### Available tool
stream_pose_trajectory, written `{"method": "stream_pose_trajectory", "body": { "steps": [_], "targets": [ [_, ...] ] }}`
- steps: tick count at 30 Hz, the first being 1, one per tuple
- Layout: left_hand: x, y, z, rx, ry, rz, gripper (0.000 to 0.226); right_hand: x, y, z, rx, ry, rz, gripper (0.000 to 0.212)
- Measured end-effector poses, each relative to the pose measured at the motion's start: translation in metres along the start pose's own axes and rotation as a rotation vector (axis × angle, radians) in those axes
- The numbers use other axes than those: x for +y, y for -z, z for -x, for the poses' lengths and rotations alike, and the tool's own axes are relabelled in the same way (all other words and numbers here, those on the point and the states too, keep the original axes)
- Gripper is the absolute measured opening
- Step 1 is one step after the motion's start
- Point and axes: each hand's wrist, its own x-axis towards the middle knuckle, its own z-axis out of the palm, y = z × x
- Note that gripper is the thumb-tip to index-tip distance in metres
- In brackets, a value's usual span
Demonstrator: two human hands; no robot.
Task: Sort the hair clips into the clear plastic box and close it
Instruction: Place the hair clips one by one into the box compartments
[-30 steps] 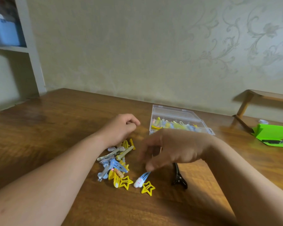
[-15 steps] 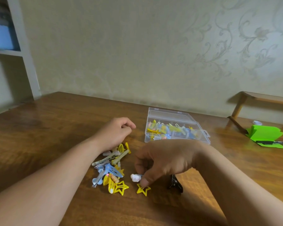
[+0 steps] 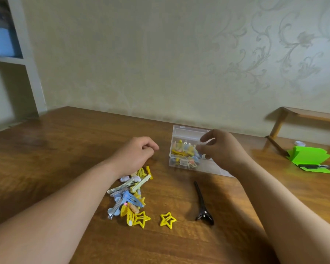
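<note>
Drop-off over the open box
The right hand bunches its fingers above the clear plastic box, seemingly to release a clip, though blur hides any. The left hand rests loosely curled, empty, beside the unsorted hair clips.

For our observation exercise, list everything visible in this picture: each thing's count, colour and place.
Table: one, brown wood.
Clear plastic box: one, transparent, far middle of table, lid open, clips inside.
Clip pile: many, yellow, blue, silver, near middle.
Star clip: one, yellow, right of pile.
Long clip: one, black, right of star.
Paper: one, green, table's right; black pen on it.
Shelf: one, white, far left.
Left hand: one, curled, resting by pile.
Right hand: one, above box, fingers curled, contents blurred.
</note>
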Motion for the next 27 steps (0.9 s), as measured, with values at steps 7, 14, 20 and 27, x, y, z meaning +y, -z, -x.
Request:
{"method": "stream_pose_trajectory", "body": {
  "steps": [7,14,20,27],
  "targets": [
    [0.001,0.001,0.001,-0.008,-0.007,-0.017,0.027,-0.009,-0.013,0.004,-0.043,0.062,0.163,0.012],
    [0.002,0.002,0.003,-0.014,0.001,-0.022,0.029,-0.023,-0.008,0.012,-0.008,0.179,0.14,0.007],
    [0.0,0.001,-0.001,0.014,0.005,0.022,0.024,-0.059,-0.001,0.036,-0.507,0.384,0.212,0.008],
    [0.001,0.0,0.0,0.013,0.013,0.029,0.027,-0.085,-0.007,0.063,-1.095,0.422,0.307,0.031]
  ]
}}
